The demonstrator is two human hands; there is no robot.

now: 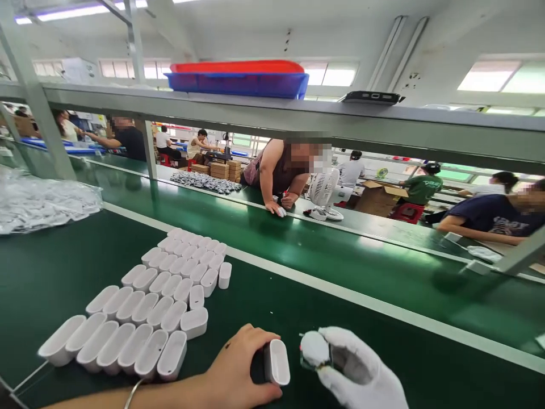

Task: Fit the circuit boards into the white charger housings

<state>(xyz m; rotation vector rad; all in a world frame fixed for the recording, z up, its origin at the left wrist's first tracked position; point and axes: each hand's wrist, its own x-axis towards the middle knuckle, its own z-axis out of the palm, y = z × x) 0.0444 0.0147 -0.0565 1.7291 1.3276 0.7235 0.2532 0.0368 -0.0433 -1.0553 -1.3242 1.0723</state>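
Observation:
My bare left hand (238, 369) grips a white oval plastic housing (280, 362) between thumb and fingers, its hollow side facing right. A white glove covers my right hand (361, 363), which pinches a small electronic part with a round white face (315, 349); a bit of red and green shows at its edges. The two pieces are apart, a short gap between them. To the left of my hands, several rows of the same white housings (128, 343) stand on the green work surface (238, 301), open ends up.
At the left lies a clear plastic bag (46, 199) of small pale parts. Beyond a white strip (323, 289), a co-worker (272, 170) leans over the line beside a white fan (324, 190). Overhead, a shelf (255, 113) bears red and blue trays (238, 82).

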